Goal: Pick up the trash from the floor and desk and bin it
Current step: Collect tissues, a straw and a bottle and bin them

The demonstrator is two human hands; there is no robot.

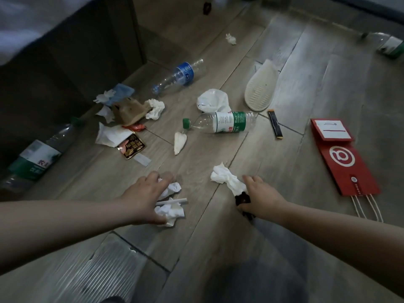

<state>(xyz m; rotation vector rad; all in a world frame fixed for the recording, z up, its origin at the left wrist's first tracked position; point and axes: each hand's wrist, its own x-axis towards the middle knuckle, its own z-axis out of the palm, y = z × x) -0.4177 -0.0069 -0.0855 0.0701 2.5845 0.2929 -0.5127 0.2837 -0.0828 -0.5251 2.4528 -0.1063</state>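
Fists full of trash
Left hand [145, 194] clutches tissues [171, 209]; right hand [261, 199], 3 o'clock, grips a wad [226, 180]; overfilling may spill scraps

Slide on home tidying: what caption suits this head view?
Left hand grips crumpled tissues, right hand grips a tissue wad, amid bottles and a red paper bag on the floor.

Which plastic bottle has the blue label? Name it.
The blue-label bottle lies left of the upturned slipper, near the dark furniture. The centre bottle, left bottle and far-right bottle all carry green labels.
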